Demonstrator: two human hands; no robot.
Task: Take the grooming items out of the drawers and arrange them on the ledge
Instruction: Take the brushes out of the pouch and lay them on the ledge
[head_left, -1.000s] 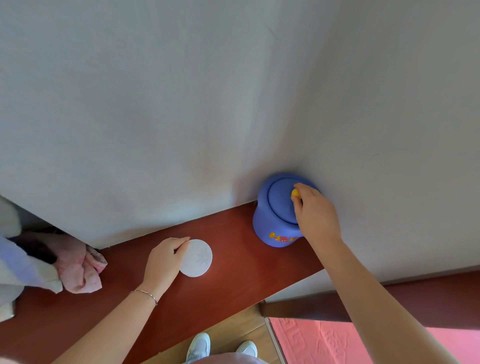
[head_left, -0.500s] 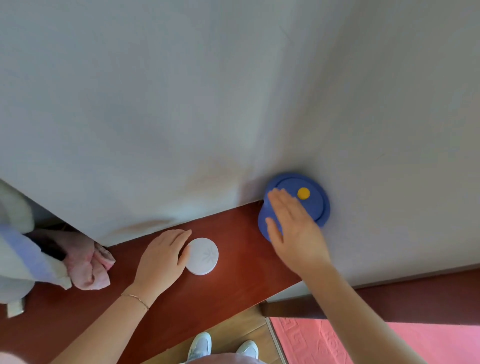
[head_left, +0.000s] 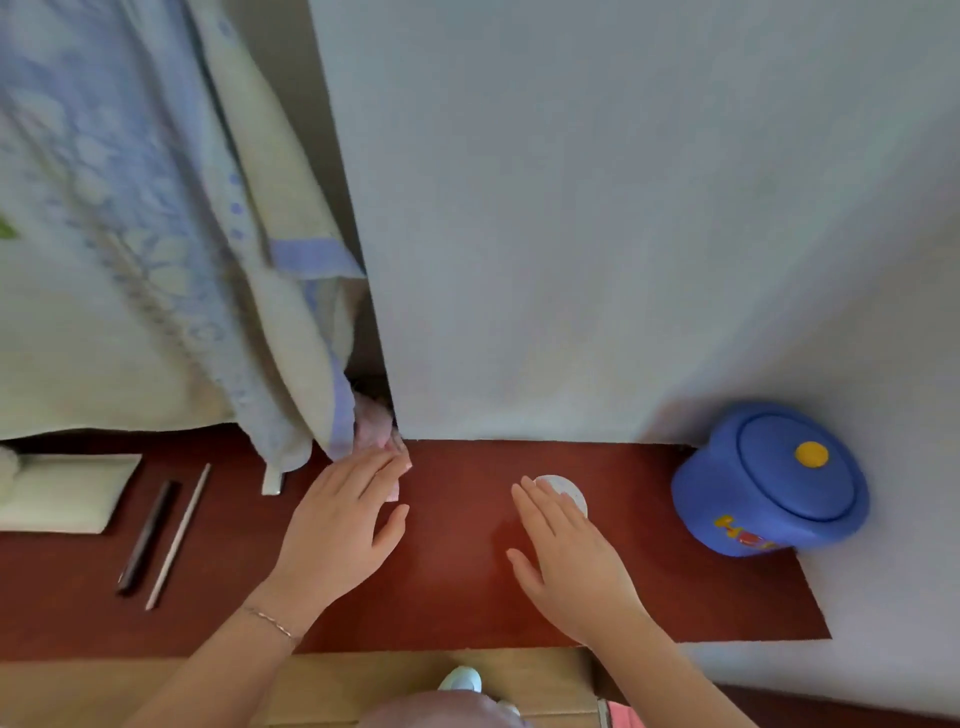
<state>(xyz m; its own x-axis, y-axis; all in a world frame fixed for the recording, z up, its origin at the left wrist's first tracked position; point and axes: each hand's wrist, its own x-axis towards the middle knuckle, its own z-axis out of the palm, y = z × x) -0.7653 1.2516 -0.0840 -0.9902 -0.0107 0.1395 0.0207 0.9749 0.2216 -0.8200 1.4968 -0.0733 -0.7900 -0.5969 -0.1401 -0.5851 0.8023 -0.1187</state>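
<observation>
On the red-brown wooden ledge (head_left: 457, 587) a small white round disc (head_left: 566, 488) lies near the middle. My right hand (head_left: 566, 556) is flat with its fingers spread, and the fingertips cover the disc's near side. A blue lidded jar (head_left: 769, 478) with a yellow knob stands alone at the ledge's right end, against the wall. My left hand (head_left: 337, 525) is open, its fingertips resting on a crumpled pink cloth (head_left: 371, 428) at the wall's corner. Neither hand grips anything.
A dark stick (head_left: 148, 535) and a pale thin stick (head_left: 179, 535) lie side by side on the ledge's left part, next to a pale green flat pouch (head_left: 62, 491). Patterned towels (head_left: 156, 234) hang over the left. White wall rises behind the ledge.
My right hand left the blue jar and came to the white disc. My left hand let go of the disc and moved left to the pink cloth. The view swung left.
</observation>
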